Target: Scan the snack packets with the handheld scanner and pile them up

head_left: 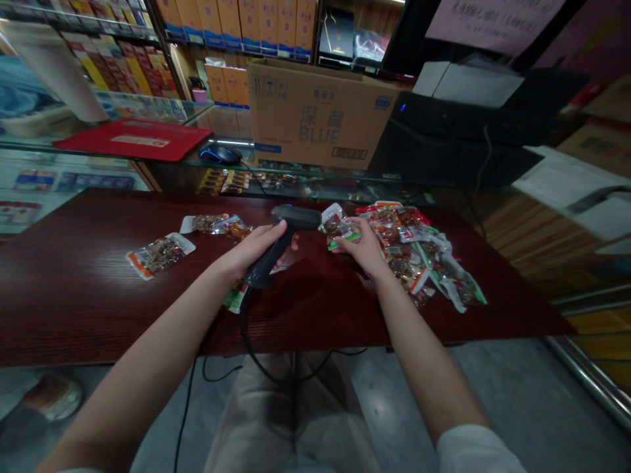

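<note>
My left hand (259,246) is wrapped round the handle of a black barcode scanner (271,253), whose head points right. My right hand (363,246) pinches a small clear snack packet (336,226) with a green edge, just in front of the scanner's head. Right beside that hand lies a heap of similar snack packets (409,240) with red, orange and green edges. To the left, an orange-edged packet (160,255) and a further group of packets (217,225) rest on the table. Another green-edged packet (235,297) is partly hidden under my left hand and the scanner.
The dark red wooden table (89,289) meets a glass counter behind. On that counter are a red mat (135,139), a mouse (220,153), a cardboard box (320,118) and a black printer-like device (444,131). The scanner's cable (249,341) hangs over the front edge. A person's foot (62,397) shows lower left.
</note>
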`<move>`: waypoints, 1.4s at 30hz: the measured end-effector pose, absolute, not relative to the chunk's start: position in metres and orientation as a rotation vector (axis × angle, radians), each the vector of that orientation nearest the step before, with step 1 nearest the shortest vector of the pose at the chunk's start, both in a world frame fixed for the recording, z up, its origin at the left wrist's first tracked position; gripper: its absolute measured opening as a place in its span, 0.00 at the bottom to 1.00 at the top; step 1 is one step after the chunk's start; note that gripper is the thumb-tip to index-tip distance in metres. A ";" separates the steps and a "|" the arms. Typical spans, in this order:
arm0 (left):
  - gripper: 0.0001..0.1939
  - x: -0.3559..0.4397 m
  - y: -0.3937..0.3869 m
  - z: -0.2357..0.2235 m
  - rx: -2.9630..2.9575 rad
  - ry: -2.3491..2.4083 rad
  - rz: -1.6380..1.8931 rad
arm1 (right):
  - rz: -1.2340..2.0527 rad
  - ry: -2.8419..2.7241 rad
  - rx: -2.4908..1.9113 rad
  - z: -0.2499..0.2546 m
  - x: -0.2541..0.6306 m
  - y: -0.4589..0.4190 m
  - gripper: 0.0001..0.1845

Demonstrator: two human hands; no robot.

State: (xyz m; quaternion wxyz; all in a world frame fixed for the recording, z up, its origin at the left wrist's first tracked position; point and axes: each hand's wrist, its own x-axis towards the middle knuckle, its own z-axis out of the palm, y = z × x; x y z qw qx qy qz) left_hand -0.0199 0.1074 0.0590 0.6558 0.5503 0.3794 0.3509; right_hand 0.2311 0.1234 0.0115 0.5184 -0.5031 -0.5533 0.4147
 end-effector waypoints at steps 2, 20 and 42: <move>0.32 -0.014 0.100 0.061 1.274 0.882 0.749 | 0.911 -1.420 -1.249 0.011 0.230 0.125 0.26; 0.30 -0.004 0.098 0.054 1.385 0.911 0.688 | 0.533 -1.776 -1.469 0.013 0.229 0.124 0.17; 0.34 -0.021 0.110 0.055 1.263 0.979 0.757 | 0.512 -1.499 -1.261 0.024 0.246 0.121 0.34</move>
